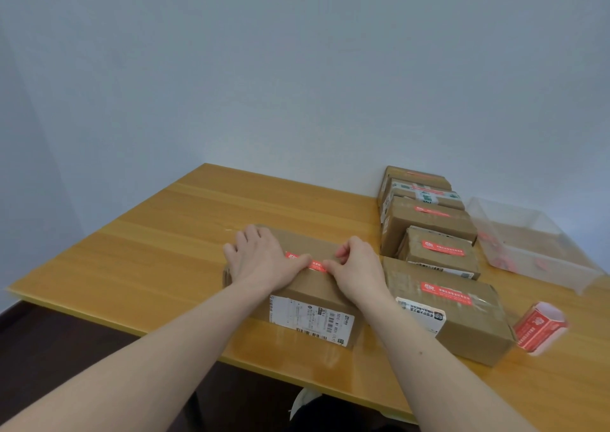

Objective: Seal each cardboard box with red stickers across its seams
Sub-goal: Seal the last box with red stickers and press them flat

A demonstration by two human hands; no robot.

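Observation:
A brown cardboard box (307, 286) with a white shipping label on its front lies on the wooden table (165, 250) before me. A red sticker (313, 265) runs across its top seam. My left hand (260, 256) lies flat on the box top, its thumb pressing the sticker's left part. My right hand (358, 268) has curled fingers, and its thumb presses the sticker's right end. Both hands hide much of the sticker. A roll of red stickers (539, 329) lies at the right, beyond the nearest neighbouring box.
A row of several cardboard boxes (439, 253) with red stickers on top stretches from the near right to the back wall. A clear plastic tray (528, 243) with red scraps stands at the far right. The table's front edge runs close below the box.

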